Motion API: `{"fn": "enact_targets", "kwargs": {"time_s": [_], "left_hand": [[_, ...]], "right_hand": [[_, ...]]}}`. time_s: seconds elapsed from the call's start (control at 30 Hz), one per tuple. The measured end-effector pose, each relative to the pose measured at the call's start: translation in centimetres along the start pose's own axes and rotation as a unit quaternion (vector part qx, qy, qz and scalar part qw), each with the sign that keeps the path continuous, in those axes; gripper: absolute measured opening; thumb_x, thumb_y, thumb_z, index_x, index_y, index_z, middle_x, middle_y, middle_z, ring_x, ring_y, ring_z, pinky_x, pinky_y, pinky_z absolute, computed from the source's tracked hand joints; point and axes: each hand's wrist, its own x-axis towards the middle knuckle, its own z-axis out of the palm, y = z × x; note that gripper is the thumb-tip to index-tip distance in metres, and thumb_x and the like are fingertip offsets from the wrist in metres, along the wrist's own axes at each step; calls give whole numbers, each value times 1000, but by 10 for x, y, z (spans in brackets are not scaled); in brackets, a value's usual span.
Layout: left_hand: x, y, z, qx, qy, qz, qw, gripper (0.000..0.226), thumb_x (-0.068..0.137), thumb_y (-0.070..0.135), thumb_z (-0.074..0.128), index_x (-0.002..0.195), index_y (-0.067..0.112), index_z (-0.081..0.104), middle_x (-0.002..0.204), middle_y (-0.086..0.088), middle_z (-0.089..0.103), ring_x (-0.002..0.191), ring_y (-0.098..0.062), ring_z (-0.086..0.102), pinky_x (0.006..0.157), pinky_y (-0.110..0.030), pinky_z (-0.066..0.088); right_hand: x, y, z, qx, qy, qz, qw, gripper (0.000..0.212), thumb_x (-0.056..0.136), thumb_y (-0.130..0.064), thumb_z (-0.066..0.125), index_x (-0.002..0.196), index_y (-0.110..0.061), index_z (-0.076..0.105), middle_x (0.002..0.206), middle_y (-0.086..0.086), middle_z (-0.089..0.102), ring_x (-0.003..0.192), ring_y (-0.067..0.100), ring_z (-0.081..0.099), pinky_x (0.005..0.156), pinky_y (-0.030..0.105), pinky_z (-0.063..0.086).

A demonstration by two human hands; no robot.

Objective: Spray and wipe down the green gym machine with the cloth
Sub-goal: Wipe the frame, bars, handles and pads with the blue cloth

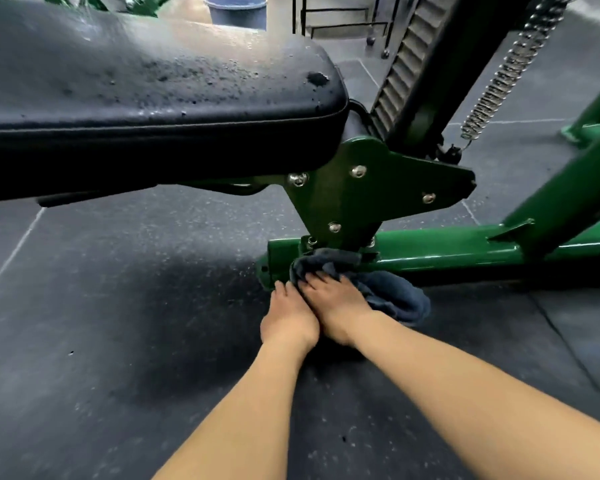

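The green gym machine has a low base bar along the floor and a bolted green bracket under a black padded seat. A dark grey cloth is pressed against the left end of the base bar and hangs down to the floor. My right hand lies flat on the cloth, fingers spread over it. Just left of it, my left hand touches the cloth's edge with its fingertips at the bar's end. No spray bottle shows.
Dark rubber floor tiles spread to the left and front. A toothed black upright and a steel spring rise at the right. A grey bucket stands far back, with black metal frames beside it.
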Motion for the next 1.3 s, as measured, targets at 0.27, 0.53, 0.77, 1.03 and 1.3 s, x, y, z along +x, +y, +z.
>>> {"fn": "enact_targets", "kwargs": {"time_s": [0.27,0.53,0.77,1.03,1.3], "left_hand": [[-1,6,-25,-57,82,0,995,52,98,10,35,149,17,29,157,3,26,141,-18,31,106,-33,35],[8,-13,-42,-165,118,-33,979,36,96,18,34,124,24,57,119,-5,64,110,-29,58,84,-32,43],[8,-33,-44,-133,110,-68,983,28,91,17,41,110,25,60,109,-1,67,98,-26,61,78,-33,48],[3,-16,-47,-58,113,-74,989,35,97,15,36,128,19,50,136,0,51,118,-27,54,91,-36,44],[-5,18,-40,37,-37,-30,998,55,94,6,37,148,12,28,159,-1,18,140,-28,31,110,-40,35]], "right_hand": [[5,3,26,-95,86,-12,992,65,34,-29,90,94,-10,77,92,10,73,84,29,70,68,44,56],[51,-34,3,-131,62,-36,989,69,94,-26,46,150,2,16,150,25,31,141,36,28,116,52,11],[111,-39,-19,-107,-19,56,992,77,94,-40,44,148,3,12,152,23,27,142,34,24,115,50,11],[43,-33,7,-155,79,-60,983,62,87,-13,23,147,2,24,142,23,41,134,37,36,114,47,19],[-13,31,36,-184,92,17,979,45,70,-16,52,106,3,71,82,17,70,69,31,65,65,36,44]]}}
